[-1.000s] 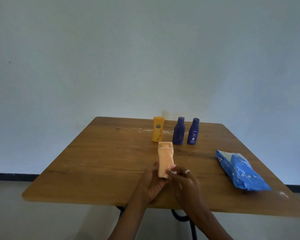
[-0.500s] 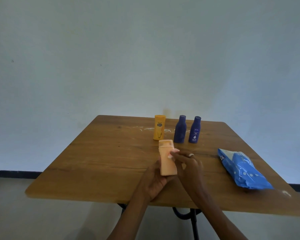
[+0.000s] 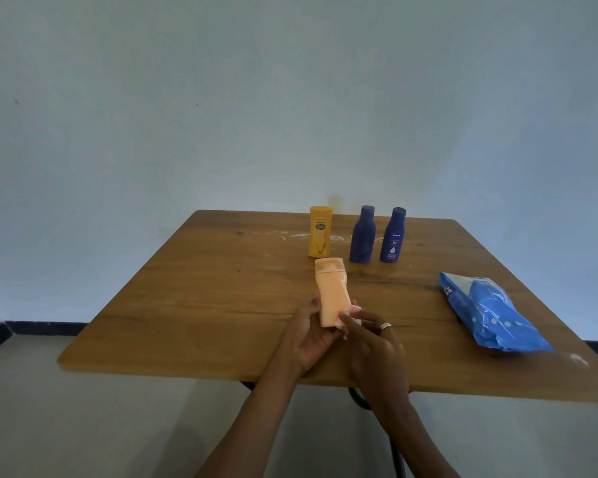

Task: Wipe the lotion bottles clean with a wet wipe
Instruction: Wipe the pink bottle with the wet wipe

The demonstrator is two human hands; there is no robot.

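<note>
Altogether four bottles: peach bottle in left hand, wipe pinched by right hand

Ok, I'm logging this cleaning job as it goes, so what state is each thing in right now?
peach bottle: held off the table, tilted, cap on
left hand: gripping the peach bottle's base
right hand: pressing the wet wipe to the bottle
wet wipe: bunched against the bottle's lower side
yellow bottle: upright, capped
two blue bottles: upright, capped
wipes pack: lying on the table; opening not visible
</note>
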